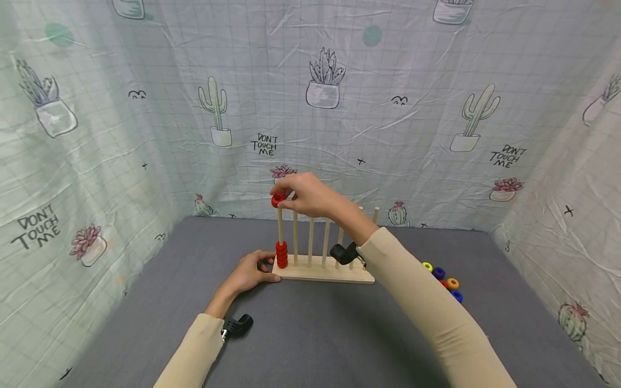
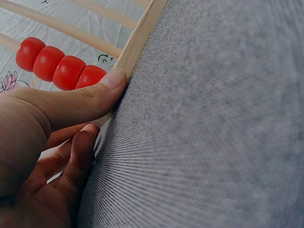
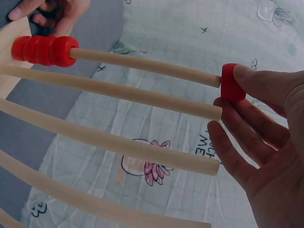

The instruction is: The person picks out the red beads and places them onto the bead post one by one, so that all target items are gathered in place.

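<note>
A red bead (image 3: 232, 81) is pinched between the thumb and fingers of my right hand (image 1: 312, 196), at the tip of the leftmost wooden peg (image 3: 147, 65). Whether the peg has entered its hole cannot be told. Lower on that peg, several red beads (image 1: 281, 255) are stacked against the wooden base (image 1: 325, 274). My left hand (image 1: 249, 272) grips the left end of the base. In the left wrist view its thumb (image 2: 90, 97) lies along the front edge, with the other fingers curled beside the end, partly hidden.
More bare wooden pegs (image 1: 311, 242) stand in a row along the base; my right forearm covers some. Loose yellow, purple, orange, red and blue beads (image 1: 453, 283) lie on the grey table (image 1: 301, 334) at the right. A printed cloth (image 1: 368, 129) hangs behind.
</note>
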`<action>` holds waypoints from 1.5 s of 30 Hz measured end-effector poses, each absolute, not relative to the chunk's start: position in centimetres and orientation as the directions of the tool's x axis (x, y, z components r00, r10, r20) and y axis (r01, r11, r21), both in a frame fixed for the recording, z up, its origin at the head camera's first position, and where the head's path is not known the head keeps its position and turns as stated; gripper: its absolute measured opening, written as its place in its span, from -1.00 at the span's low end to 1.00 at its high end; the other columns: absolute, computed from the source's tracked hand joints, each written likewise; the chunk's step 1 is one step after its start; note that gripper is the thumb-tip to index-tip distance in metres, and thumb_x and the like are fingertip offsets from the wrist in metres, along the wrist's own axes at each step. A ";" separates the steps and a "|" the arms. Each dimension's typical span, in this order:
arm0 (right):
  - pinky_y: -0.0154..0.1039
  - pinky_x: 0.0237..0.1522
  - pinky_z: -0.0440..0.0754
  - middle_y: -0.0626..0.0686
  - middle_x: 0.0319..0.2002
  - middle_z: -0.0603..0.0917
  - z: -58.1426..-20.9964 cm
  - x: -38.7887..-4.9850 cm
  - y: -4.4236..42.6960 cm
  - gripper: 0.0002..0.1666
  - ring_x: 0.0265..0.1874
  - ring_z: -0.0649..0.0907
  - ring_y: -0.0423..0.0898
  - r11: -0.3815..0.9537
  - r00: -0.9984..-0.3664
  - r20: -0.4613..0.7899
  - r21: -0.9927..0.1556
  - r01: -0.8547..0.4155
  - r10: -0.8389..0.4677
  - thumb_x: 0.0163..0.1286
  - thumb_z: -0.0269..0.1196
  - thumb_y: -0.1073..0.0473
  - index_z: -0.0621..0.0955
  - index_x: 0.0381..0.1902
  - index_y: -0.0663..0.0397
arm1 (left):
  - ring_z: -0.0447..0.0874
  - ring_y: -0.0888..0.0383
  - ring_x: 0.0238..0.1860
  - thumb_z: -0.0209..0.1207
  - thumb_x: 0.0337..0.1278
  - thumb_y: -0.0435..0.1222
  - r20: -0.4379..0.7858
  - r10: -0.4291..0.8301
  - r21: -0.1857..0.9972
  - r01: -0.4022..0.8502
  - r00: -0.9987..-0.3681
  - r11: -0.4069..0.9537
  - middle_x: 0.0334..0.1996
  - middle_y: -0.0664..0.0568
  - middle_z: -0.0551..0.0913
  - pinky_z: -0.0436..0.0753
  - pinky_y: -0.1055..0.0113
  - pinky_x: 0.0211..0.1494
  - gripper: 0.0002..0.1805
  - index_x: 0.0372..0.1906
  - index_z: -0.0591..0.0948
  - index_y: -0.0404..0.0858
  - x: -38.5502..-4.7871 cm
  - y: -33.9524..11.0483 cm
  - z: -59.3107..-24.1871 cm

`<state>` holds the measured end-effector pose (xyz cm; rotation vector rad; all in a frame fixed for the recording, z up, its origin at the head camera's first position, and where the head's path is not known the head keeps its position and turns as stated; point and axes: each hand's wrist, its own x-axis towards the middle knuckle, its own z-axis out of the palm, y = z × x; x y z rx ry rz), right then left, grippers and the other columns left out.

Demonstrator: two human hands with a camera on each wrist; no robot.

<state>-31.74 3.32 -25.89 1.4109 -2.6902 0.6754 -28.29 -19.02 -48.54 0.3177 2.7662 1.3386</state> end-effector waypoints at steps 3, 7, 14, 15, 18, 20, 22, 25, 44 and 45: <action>-0.34 0.03 0.69 0.08 0.05 0.76 -25.9 -31.8 3.3 -0.67 0.03 0.75 -0.06 0.501 -0.597 0.219 -0.370 -0.783 -0.771 0.48 0.32 0.23 0.69 0.17 0.11 | 0.56 0.14 -0.21 0.60 -0.05 -0.22 0.042 0.205 0.779 0.160 -0.978 0.606 -0.03 -0.08 0.67 0.52 0.25 -0.14 -0.23 0.33 0.60 -0.31 -28.3 -19.0 -48.5; -0.34 0.01 0.69 0.08 0.04 0.77 -25.9 -31.9 3.3 -0.69 0.02 0.75 -0.06 0.504 -0.599 0.223 -0.365 -0.783 -0.769 0.48 0.32 0.23 0.70 0.15 0.12 | 0.57 0.14 -0.21 0.60 -0.05 -0.22 0.040 0.203 0.781 0.158 -0.978 0.604 -0.03 -0.08 0.67 0.53 0.25 -0.14 -0.24 0.33 0.60 -0.31 -28.5 -19.0 -48.5; -0.33 0.00 0.70 0.09 0.02 0.77 -26.1 -32.0 3.4 -0.68 0.00 0.76 -0.04 0.502 -0.601 0.221 -0.377 -0.779 -0.768 0.46 0.32 0.24 0.71 0.13 0.15 | 0.57 0.14 -0.21 0.60 -0.05 -0.23 0.047 0.206 0.781 0.164 -0.977 0.602 -0.03 -0.08 0.66 0.53 0.25 -0.14 -0.24 0.32 0.60 -0.32 -28.5 -19.1 -48.6; -0.33 0.00 0.70 0.08 0.02 0.77 -26.1 -32.1 3.4 -0.69 0.00 0.76 -0.05 0.503 -0.603 0.220 -0.377 -0.778 -0.767 0.46 0.32 0.24 0.71 0.13 0.15 | 0.57 0.14 -0.21 0.60 -0.05 -0.23 0.046 0.206 0.781 0.164 -0.978 0.602 -0.03 -0.08 0.66 0.53 0.25 -0.14 -0.24 0.32 0.61 -0.32 -28.5 -19.1 -48.6; -0.33 0.00 0.70 0.08 0.01 0.78 -26.2 -32.1 3.4 -0.68 0.00 0.76 -0.05 0.508 -0.608 0.217 -0.378 -0.774 -0.764 0.47 0.32 0.24 0.70 0.14 0.14 | 0.57 0.14 -0.21 0.59 -0.04 -0.23 0.040 0.204 0.785 0.157 -0.978 0.599 -0.02 -0.08 0.66 0.53 0.25 -0.14 -0.24 0.33 0.60 -0.32 -28.4 -19.0 -48.5; -0.33 0.00 0.70 0.08 0.00 0.78 -26.2 -32.2 3.4 -0.66 -0.01 0.76 -0.05 0.514 -0.613 0.214 -0.378 -0.770 -0.760 0.47 0.32 0.24 0.69 0.16 0.15 | 0.56 0.13 -0.21 0.59 -0.04 -0.23 0.035 0.202 0.788 0.152 -0.979 0.597 -0.02 -0.08 0.66 0.53 0.26 -0.14 -0.24 0.33 0.60 -0.32 -28.4 -19.0 -48.5; -0.33 0.00 0.70 0.09 -0.01 0.78 -26.2 -32.2 3.4 -0.65 -0.02 0.76 -0.05 0.519 -0.620 0.213 -0.383 -0.764 -0.755 0.47 0.32 0.24 0.68 0.17 0.16 | 0.56 0.13 -0.21 0.59 -0.04 -0.23 0.033 0.202 0.790 0.149 -0.979 0.595 -0.02 -0.08 0.66 0.53 0.25 -0.15 -0.24 0.33 0.60 -0.32 -28.5 -19.0 -48.4; -0.33 0.00 0.70 0.09 -0.02 0.78 -26.2 -32.1 3.4 -0.66 -0.03 0.76 -0.05 0.518 -0.623 0.214 -0.392 -0.760 -0.753 0.46 0.33 0.24 0.69 0.15 0.16 | 0.56 0.13 -0.21 0.60 -0.05 -0.23 0.035 0.198 0.788 0.149 -0.980 0.597 -0.02 -0.07 0.66 0.52 0.25 -0.14 -0.24 0.33 0.60 -0.31 -28.5 -19.0 -48.5; -0.32 0.00 0.70 0.07 -0.01 0.78 -26.3 -32.1 3.3 -0.70 -0.02 0.76 -0.07 0.514 -0.619 0.211 -0.392 -0.763 -0.757 0.48 0.31 0.22 0.71 0.13 0.13 | 0.55 0.15 -0.24 0.60 -0.06 -0.23 0.055 0.199 0.786 0.165 -0.978 0.596 -0.05 -0.06 0.66 0.52 0.25 -0.16 -0.25 0.32 0.61 -0.30 -28.2 -18.9 -48.6; -0.32 0.00 0.70 0.06 -0.01 0.78 -26.3 -32.2 3.3 -0.70 -0.02 0.76 -0.07 0.515 -0.620 0.211 -0.394 -0.762 -0.756 0.48 0.31 0.22 0.71 0.12 0.13 | 0.56 0.15 -0.24 0.60 -0.06 -0.23 0.053 0.199 0.785 0.164 -0.979 0.597 -0.04 -0.06 0.66 0.52 0.25 -0.16 -0.25 0.32 0.61 -0.30 -28.2 -18.9 -48.6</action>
